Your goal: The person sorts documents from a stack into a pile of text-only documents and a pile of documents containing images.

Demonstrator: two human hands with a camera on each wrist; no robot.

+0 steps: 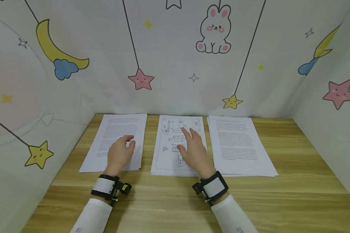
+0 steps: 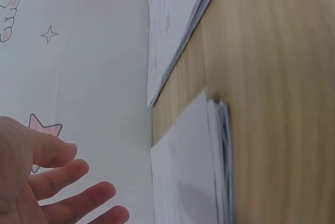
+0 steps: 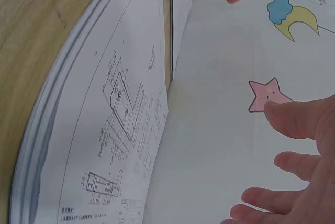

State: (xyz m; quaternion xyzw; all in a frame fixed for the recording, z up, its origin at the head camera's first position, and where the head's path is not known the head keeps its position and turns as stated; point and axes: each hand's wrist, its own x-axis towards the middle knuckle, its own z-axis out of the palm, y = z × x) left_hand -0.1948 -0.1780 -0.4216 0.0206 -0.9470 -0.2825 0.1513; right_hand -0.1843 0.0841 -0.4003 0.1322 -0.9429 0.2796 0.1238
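Over the left stack of text pages hovers my left hand, its fingers loosely bent and holding nothing. The left wrist view shows this hand raised off the paper stack, thumb and fingers apart. My right hand is above the middle stack of technical drawings, fingers spread and empty. From the right wrist, the drawing stack shows line figures on its top sheet, with the right hand held clear of it.
A third stack of printed pages lies on the right, its sheets slightly fanned. All three rest on a wood-grain table. Behind and along the sides hangs a white cloth printed with stars, a moon and a rabbit.
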